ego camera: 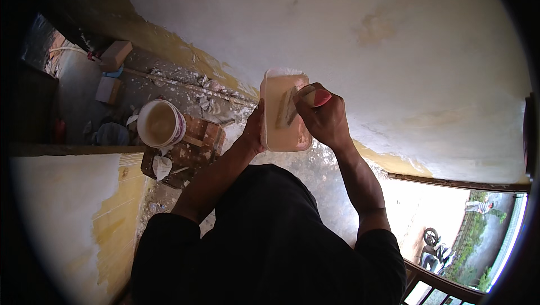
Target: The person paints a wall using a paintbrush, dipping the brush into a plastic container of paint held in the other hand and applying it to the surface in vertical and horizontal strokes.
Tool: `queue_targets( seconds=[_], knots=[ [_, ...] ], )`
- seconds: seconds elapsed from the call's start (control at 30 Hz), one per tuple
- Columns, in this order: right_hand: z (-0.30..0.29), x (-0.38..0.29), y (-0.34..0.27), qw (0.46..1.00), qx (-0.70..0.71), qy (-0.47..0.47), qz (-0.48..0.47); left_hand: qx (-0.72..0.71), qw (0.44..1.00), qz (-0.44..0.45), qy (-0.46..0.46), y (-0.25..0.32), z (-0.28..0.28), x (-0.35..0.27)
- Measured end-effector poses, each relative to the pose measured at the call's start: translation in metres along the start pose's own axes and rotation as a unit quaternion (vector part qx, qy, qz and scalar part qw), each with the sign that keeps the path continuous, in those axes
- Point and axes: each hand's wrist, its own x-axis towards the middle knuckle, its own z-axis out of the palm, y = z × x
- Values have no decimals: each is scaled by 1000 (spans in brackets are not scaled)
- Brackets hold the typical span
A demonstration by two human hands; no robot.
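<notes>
My left hand (255, 130) grips the left side of a clear plastic tub (265, 136), its fingers hidden behind the wall. Inside the tub is a pale tan liquid (278, 89). A flat paintbrush (291, 106) is held in my right hand (327, 117), its bristle end down at the liquid's surface. The red tip of the brush handle sticks out past my thumb. Both hands are in front of my torso, close to a partly whitened wall (329, 30).
A white bucket (181, 125) of similar liquid stands at the left on a stained wooden platform (206, 136). Farther back are cardboard-coloured blocks (116, 55), a long pole (156, 78) and splattered floor. A doorway at the right shows a motorcycle (436, 256) and a person (479, 207) outside.
</notes>
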Motion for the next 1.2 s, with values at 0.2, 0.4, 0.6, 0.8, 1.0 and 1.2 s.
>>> queue_targets(
  seconds=[0.2, 0.4, 0.6, 0.8, 1.0, 1.2],
  knots=[
    [-6, -8, 2, 997, 65, 9, -38, -7, 999, -19, 32, 2, 12, 3],
    [-6, -21, 21, 944, 289, 103, 120, 20, 999, -25, -11, 3, 13, 5],
    [4, -35, 29, 923, 337, 139, 119, 17, 999, -30, 4, 5, 24, -2],
    [-9, -35, 22, 990, 50, 39, -123, 24, 999, -41, 14, 9, 28, -5],
    [-5, -33, 16, 980, -52, 3, -192, 41, 998, -32, -17, 7, 28, -8],
    [-1, -35, 11, 976, -82, 26, -202, 491, 869, 53, -15, 9, 25, -7]
  ],
)
